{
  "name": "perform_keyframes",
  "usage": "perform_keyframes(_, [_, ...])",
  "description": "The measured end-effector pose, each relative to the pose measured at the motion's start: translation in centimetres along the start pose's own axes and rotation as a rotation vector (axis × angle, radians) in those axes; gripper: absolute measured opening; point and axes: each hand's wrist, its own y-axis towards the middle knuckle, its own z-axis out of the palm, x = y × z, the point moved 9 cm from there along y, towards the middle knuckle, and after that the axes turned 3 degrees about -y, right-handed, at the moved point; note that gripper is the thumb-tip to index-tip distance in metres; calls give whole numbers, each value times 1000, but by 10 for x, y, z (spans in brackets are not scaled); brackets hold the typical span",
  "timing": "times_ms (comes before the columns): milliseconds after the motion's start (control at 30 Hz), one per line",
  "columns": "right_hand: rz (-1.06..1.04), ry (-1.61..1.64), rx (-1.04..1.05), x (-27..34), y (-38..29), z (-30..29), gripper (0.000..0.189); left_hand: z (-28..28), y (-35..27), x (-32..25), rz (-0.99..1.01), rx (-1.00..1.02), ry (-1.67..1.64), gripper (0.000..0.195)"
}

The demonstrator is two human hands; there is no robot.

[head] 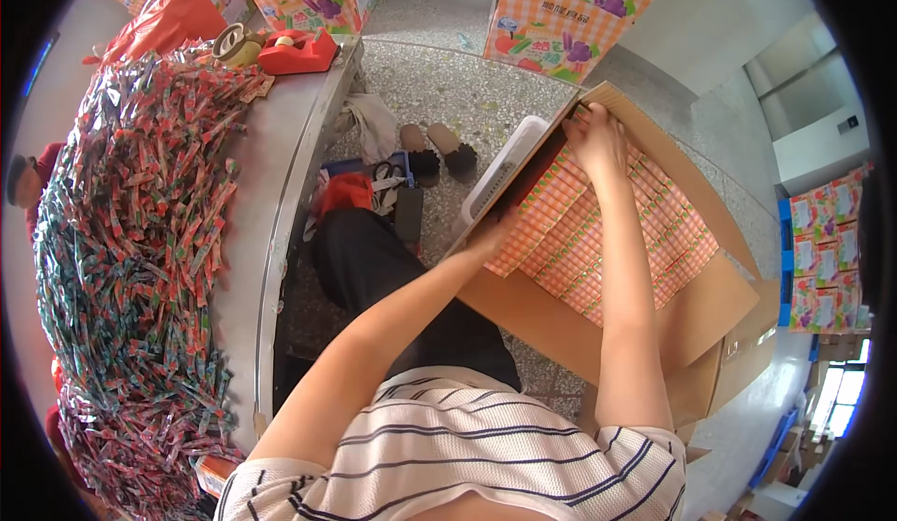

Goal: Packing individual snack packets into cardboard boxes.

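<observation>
A large open cardboard carton [539, 318] stands before me on the right, its flaps folded out. Tight rows of small orange-checked boxes [560, 240] fill much of it, and a dark gap runs along its left wall. My right hand [599, 144] reaches into the far corner, fingers bent down beside the rows; what its fingertips touch is hidden. Lower down, my left hand [496, 235] lies at the left wall near the closest boxes. Shadow covers part of its fingers, so any grip there is unclear.
Left, a metal table [256, 191] bears a big heap of wrapped sticks [140, 240], a red tape dispenser [298, 51] and tape rolls [238, 44]. Slippers [441, 153] and a blue crate [399, 163] with scissors lie below. Printed cartons [553, 30] stand behind. Another person [28, 181] is at far left.
</observation>
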Motion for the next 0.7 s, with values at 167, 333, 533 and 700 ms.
perform_keyframes(167, [-197,-258,-370,26,-69,-32,61,23,-100,-19,-255,26,-607,56])
perform_keyframes(333, [-184,-383,-124,26,-40,64,74,-7,25,71,-301,-200,-114,62])
perform_keyframes(533, [-211,-377,-131,63,-111,56,83,-17,-120,-7,-459,135,-532,52])
perform_keyframes(700, [85,678,295,33,-154,125,52,-77,-260,-53,-67,430,-582,55])
